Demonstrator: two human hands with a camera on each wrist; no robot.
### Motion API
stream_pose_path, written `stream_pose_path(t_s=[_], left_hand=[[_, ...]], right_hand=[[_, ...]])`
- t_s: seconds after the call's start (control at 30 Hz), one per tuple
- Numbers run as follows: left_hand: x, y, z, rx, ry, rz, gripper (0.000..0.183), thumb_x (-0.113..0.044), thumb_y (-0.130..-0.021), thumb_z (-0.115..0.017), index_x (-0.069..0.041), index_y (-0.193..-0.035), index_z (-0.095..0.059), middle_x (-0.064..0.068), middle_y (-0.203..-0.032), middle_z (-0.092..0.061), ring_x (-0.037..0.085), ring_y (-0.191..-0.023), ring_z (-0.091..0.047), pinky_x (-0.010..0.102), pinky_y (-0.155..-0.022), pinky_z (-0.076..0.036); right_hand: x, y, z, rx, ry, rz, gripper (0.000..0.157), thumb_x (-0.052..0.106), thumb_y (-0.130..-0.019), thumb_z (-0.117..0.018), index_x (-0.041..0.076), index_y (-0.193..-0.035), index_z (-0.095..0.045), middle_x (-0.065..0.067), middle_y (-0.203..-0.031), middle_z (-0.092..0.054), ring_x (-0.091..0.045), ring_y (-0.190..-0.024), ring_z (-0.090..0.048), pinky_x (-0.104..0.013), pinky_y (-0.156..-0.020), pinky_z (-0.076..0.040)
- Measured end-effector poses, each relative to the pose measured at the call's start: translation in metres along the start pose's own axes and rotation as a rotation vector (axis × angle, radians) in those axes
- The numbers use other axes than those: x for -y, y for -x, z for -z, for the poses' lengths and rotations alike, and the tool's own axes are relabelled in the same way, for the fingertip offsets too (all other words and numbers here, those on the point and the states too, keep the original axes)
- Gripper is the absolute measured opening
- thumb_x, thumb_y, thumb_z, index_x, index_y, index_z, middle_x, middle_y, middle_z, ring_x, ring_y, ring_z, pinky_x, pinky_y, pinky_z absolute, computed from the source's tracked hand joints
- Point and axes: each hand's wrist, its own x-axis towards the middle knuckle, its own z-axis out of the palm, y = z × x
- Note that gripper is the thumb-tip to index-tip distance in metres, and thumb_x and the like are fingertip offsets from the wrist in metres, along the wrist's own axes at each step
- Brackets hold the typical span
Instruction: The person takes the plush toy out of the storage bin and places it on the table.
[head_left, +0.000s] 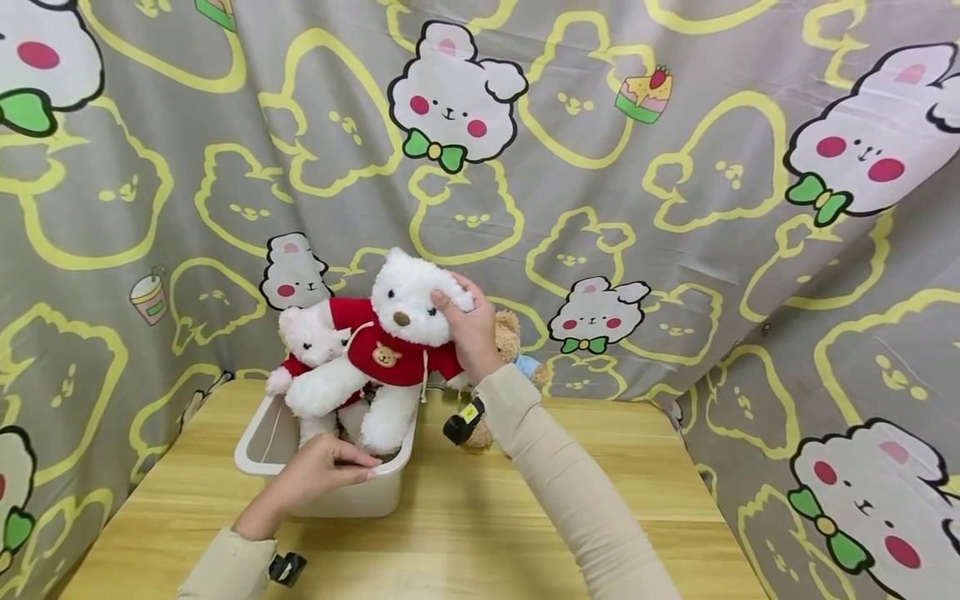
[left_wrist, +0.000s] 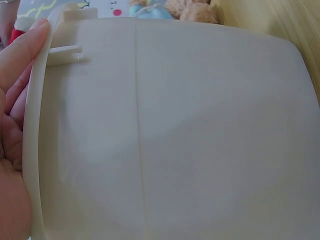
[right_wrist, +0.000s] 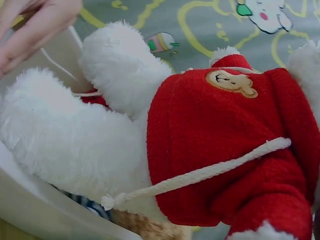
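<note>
A white teddy bear (head_left: 408,308) in a red hoodie is held by the head in my right hand (head_left: 474,329), thumb on the front of its face. Its legs hang over and into a white plastic bin (head_left: 352,497). With thumb and fingers on either side of the rim, my left hand (head_left: 330,471) grips the bin's near edge. A second pale bear (head_left: 311,333) in red sits in the bin, partly behind the first. In the right wrist view the hoodie (right_wrist: 200,140) shows a bear patch and a white cord, while the right hand is out of sight.
A tan bear (head_left: 507,333) in light blue is on the wooden table (head_left: 600,483) right of the bin, mostly behind my right wrist. Brown fur (right_wrist: 150,226) shows beyond the bin rim. A patterned grey curtain (head_left: 480,200) hangs behind and along both sides.
</note>
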Motion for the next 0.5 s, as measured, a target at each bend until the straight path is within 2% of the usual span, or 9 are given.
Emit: stream_pose_path(t_s=[0.3, 0.5], left_hand=[[-0.002, 0.0, 0.0, -0.008, 0.009, -0.021, 0.018, -0.022, -0.081, -0.074, -0.006, -0.089, -0.077, 0.002, -0.084, -0.073, -0.001, -0.077, -0.061, 0.021, -0.063, -0.051], [0.001, 0.0, -0.001, -0.012, -0.001, -0.039, 0.017, -0.02, -0.081, -0.075, -0.005, -0.088, -0.077, 0.003, -0.084, -0.073, -0.002, -0.077, -0.061, 0.021, -0.063, -0.051]], right_hand=[[0.036, -0.015, 0.034, -0.042, -0.087, 0.096, 0.034, 0.002, -0.09, -0.061, -0.004, -0.123, -0.055, -0.004, -0.108, -0.061, -0.015, -0.093, -0.06, -0.027, -0.08, -0.051], [0.06, -0.022, 0.068, -0.059, -0.067, 0.094, 0.036, -0.001, -0.091, -0.058, -0.006, -0.127, -0.052, -0.004, -0.11, -0.06, -0.014, -0.097, -0.058, -0.026, -0.084, -0.05]])
